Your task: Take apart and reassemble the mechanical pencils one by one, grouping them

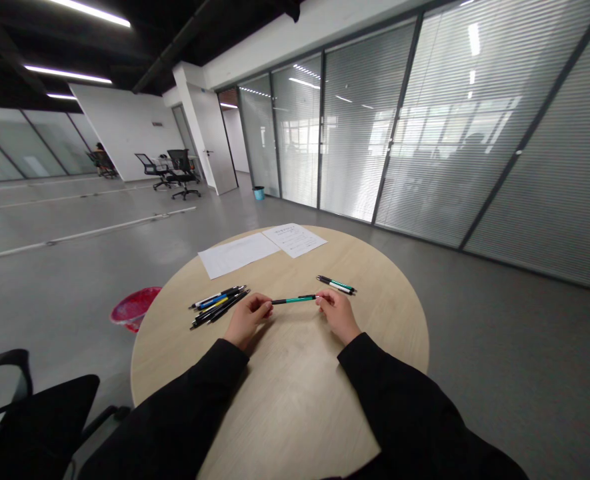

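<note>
Between my two hands a green and black pen [295, 300] is held level, just above the tabletop. My left hand [249, 316] pinches its black end, and my right hand [338, 312] pinches the opposite end, near the clip. Beside my left hand lies a loose pile of several pens [217, 305], mostly black, with blue, white and yellow ones among them. Just beyond my right hand, a white pen and a green pen [335, 285] rest side by side on the table.
The round wooden table [295, 407] carries two white paper sheets [239, 255] at its far edge, one with printed text. A red basin [135, 308] stands on the floor at the left, near a black chair [35, 413]. Glass partitions with blinds run along the right.
</note>
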Tool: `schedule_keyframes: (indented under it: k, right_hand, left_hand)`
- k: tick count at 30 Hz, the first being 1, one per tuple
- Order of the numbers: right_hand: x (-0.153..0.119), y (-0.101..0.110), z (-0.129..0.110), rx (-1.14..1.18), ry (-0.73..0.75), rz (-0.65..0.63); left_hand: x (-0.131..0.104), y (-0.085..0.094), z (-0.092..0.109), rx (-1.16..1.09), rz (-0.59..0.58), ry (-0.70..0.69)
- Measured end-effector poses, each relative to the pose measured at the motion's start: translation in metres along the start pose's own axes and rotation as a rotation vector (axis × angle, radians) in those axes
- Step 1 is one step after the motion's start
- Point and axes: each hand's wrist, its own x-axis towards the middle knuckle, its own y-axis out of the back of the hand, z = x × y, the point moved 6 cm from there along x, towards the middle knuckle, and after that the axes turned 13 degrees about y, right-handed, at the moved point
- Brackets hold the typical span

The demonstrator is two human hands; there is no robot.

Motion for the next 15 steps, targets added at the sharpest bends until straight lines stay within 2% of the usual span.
schedule_keyframes:
  k: [15]
  right_hand:
    - [-0.0018,0.0016,-0.0037,-0.034,0.004,-0.012]
  left_hand:
    - [-0.0024,-0.0006,0.0022,0.018,0.011,0.012]
